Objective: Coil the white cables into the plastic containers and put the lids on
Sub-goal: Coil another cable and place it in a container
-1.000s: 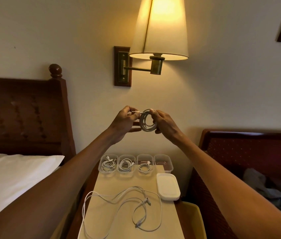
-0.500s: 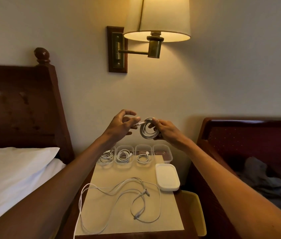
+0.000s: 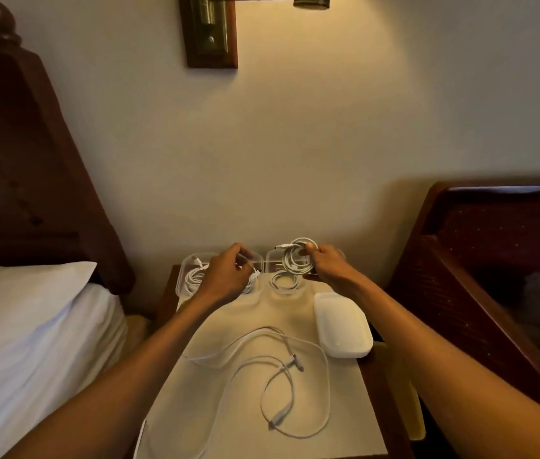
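Moved: both hands have dropped from mid-air to the row of containers (image 3: 186,276) at the wall; the coil (image 3: 296,260) has come down with the right hand (image 3: 331,268), and the left hand (image 3: 224,276) has let go of its plug end.
Coil: upright in the right hand's fingertips, plug sticking out towards the left hand, just above the container under that hand.
Right hand: fingers and thumb pinch the coil's far side, palm down, wrist bent towards the wall.
Left hand: palm down, fingers curled over the containers in front of it; whether it holds anything, I cannot tell.
Risk: nothing binds the coil, so it likely springs open on release and hangs over the rim, blocking a lid; the free plug could also snag the filled container beside it.
Pending: a loose cable (image 3: 296,362) lies behind both hands, and the lids (image 3: 343,326) sit stacked behind the right wrist.
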`<state>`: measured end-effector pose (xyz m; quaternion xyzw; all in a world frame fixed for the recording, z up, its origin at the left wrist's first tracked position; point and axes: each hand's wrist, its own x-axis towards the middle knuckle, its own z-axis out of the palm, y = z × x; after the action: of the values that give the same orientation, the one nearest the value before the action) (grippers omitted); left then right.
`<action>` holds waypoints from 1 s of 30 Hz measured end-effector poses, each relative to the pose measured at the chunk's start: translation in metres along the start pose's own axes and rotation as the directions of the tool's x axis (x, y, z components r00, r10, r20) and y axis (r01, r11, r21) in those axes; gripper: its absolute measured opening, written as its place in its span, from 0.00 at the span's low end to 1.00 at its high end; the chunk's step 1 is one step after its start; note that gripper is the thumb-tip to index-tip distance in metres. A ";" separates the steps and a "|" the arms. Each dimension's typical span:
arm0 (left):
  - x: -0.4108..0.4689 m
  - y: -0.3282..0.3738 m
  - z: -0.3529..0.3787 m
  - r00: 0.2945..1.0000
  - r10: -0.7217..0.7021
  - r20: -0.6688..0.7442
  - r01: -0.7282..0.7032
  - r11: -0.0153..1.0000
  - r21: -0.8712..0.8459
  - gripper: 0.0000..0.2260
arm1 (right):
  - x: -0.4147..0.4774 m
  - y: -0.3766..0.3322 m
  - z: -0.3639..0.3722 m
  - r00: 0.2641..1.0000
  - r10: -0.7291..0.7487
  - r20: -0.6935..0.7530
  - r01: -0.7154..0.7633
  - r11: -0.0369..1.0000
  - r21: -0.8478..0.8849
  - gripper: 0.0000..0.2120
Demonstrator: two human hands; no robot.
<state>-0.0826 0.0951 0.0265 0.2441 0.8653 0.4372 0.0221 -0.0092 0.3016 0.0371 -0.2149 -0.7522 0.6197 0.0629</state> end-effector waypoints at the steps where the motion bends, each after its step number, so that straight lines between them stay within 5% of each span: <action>1: 0.007 -0.009 0.007 1.000 0.002 0.015 -0.003 0.999 0.044 0.04 | 0.009 0.005 0.001 1.000 0.009 -0.018 -0.010 0.998 -0.057 0.17; 11: 0.041 -0.082 0.058 0.991 0.130 0.027 -0.133 0.961 0.244 0.07 | 0.094 0.045 0.015 0.998 -0.058 0.009 0.057 0.900 -0.432 0.19; 19: 0.037 -0.104 0.066 0.985 0.170 0.015 -0.169 0.953 0.250 0.07 | 0.110 0.065 0.037 0.979 -0.199 0.029 0.150 0.624 -0.767 0.13; 30: 0.035 -0.100 0.055 0.975 0.221 0.040 -0.224 0.943 0.248 0.11 | 0.100 0.067 0.042 0.920 -0.391 -0.029 0.238 0.615 -0.752 0.16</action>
<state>-0.1396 0.1015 -0.0779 0.3434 0.8804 0.3226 -0.0535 -0.0978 0.3132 -0.0532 -0.1441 -0.9530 0.2199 0.1506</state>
